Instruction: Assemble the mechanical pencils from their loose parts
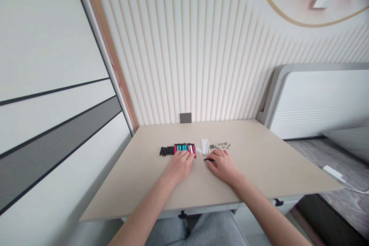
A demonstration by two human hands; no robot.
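Note:
My left hand (182,162) lies over the near end of a row of pink, teal and black pen barrels (184,147), its outstretched fingertips touching them. A group of short black tubes (167,150) lies side by side to the left of that row. My right hand (221,162) rests low on the tabletop, thumb and fingers closed around a small black pen part (208,159) whose end sticks out to the left. Just beyond it are thin white sticks (205,147), small whitish pieces (198,151) and small grey metal pieces (224,145), partly hidden by my fingers.
The beige desk (138,177) stands against a ribbed white wall with a dark socket (185,118). A white and grey cabinet (57,123) borders it on the left. To the right are a bed headboard (314,96) and a white plug or adapter (333,173) with a cable.

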